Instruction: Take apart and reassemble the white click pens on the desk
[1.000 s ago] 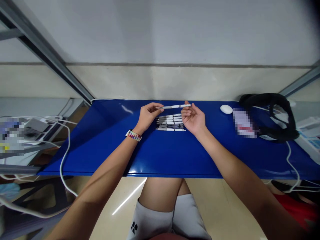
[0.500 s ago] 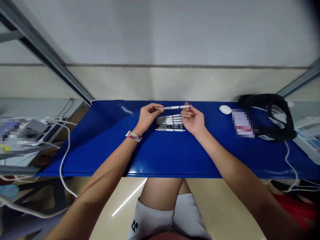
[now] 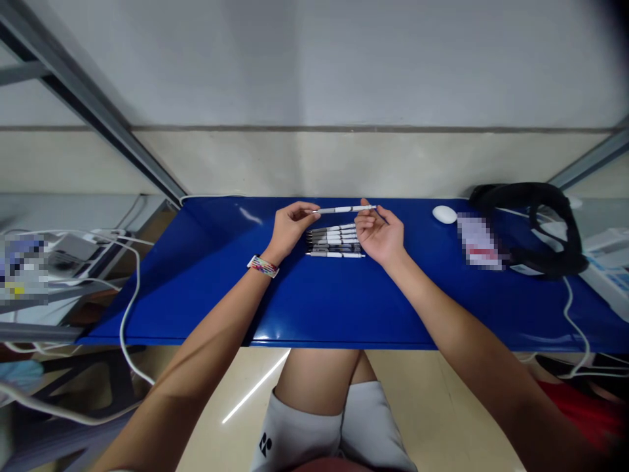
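Hardly anything is changing from the earlier views: the pen (image 3: 343, 209) is being kept nearly level above the desk (image 3: 314, 308), with only slight shifting being seen at its right end. Its left end is being pinched between thumb and fingers by the left hand (image 3: 289, 231). The right end is being met by the fingertips of the right hand (image 3: 381, 236), whose other fingers are being held loosely curled; whether that end is being gripped or merely steadied is not being shown clearly. The pen is thus being supported, by judgement, chiefly from the left. Just below it, the other pens (image 3: 335, 254) are being left side by side on the desk, between the hands, none being visibly grasped.
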The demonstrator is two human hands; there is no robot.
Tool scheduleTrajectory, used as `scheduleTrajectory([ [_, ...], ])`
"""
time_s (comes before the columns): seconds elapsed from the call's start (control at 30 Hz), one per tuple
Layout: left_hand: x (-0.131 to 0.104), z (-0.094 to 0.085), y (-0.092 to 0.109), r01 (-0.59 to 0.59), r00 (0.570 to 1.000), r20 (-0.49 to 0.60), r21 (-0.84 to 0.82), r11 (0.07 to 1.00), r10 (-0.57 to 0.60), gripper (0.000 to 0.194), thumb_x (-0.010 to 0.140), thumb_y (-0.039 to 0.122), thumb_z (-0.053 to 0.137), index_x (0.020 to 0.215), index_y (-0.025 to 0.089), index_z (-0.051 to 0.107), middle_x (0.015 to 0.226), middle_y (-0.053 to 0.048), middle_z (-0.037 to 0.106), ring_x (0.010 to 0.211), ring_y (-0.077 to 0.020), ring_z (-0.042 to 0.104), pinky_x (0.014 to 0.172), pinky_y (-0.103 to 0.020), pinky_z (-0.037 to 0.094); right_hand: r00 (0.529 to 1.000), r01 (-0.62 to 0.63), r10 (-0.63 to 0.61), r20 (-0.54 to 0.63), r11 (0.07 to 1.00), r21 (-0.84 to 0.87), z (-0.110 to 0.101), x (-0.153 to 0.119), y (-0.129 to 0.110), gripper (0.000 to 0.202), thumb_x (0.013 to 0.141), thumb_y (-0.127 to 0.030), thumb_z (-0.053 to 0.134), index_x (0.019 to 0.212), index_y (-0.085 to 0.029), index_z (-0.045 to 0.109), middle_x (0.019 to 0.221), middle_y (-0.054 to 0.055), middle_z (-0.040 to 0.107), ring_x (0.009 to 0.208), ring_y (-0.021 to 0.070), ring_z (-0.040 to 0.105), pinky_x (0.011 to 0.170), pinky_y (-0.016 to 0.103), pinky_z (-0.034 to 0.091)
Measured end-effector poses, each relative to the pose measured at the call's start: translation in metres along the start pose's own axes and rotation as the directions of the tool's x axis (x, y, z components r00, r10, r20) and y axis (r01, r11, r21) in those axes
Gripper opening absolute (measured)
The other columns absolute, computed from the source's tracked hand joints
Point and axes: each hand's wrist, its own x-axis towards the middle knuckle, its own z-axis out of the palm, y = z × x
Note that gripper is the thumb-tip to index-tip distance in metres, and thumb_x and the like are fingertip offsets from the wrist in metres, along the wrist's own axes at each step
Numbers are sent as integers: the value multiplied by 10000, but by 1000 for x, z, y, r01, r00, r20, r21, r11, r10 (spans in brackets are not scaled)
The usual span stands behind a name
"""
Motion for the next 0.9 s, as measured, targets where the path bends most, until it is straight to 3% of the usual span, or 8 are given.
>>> scheduleTrajectory([
  [0.4, 0, 0, 0, 6, 1000, 5, -8, 1000, -6, 287, 790, 370, 929, 1005, 203, 840, 998, -63, 831, 923, -199, 758, 921, -357, 603, 999, -6, 9, -40, 998, 68, 1, 0, 0, 220, 940, -145, 572, 1110, -195, 702, 695, -16, 608, 554, 100, 510, 483, 190, 487],
  [0.57, 0, 1, -1, 5, 1000, -3, 15, 1000, -5, 281, 801, 375, 923, 1006, 200, 843, 966, -56, 828, 889, -189, 749, 873, -335, 595, 1000, -13, 13, -4, 998, 55, -1, 1, -4, 233, 924, -212, 648, 1146, -186, 715, 784, 10, 684, 619, 108, 580, 532, 203, 532],
  [0.9, -1, 4, 2, 1, 1000, 4, -24, 1000, -1, 267, 796, 347, 927, 1000, 199, 839, 989, -56, 828, 911, -187, 748, 879, -331, 584, 999, 14, -12, -49, 999, 37, 2, 0, -1, 94, 915, -151, 627, 962, -186, 701, 669, -26, 571, 534, 75, 479, 465, 161, 447],
])
